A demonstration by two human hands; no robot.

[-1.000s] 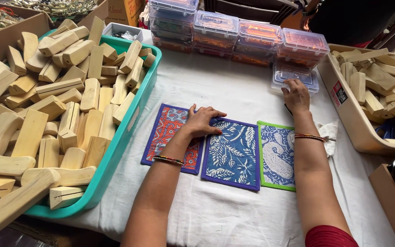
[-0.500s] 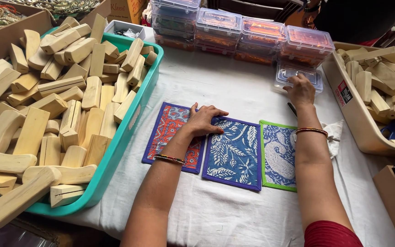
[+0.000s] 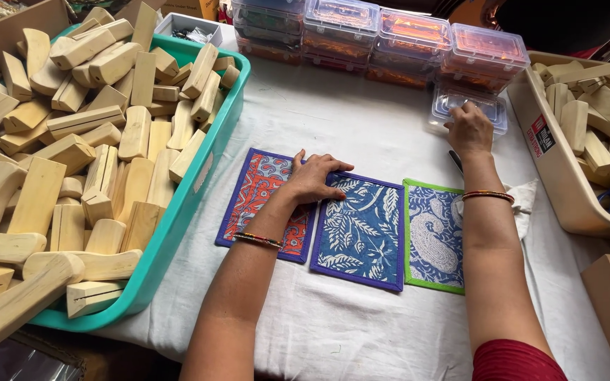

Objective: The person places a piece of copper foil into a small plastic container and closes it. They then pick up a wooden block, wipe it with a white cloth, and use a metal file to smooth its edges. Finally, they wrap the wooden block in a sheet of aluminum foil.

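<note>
White cloth (image 3: 361,120), blue mat (image 3: 361,236) lengthwise toward person

Clear lidded boxes (image 3: 411,35) stand just beyond the right hand (image 3: 469,129); a red-white-black label (image 3: 542,135) on the beige tub lies to its right.

— How is the light sitting over there?

— Soft and even, falling from above; the white cloth (image 3: 361,120) on the worktop is glowing bright without burning out.

— Any shadows?

— Only faint ones, lying under the forearms.

— Glare, blur?

— The clear box lids (image 3: 418,28) are catching small highlights. Everything is staying sharp; the edges are bending slightly.
</note>
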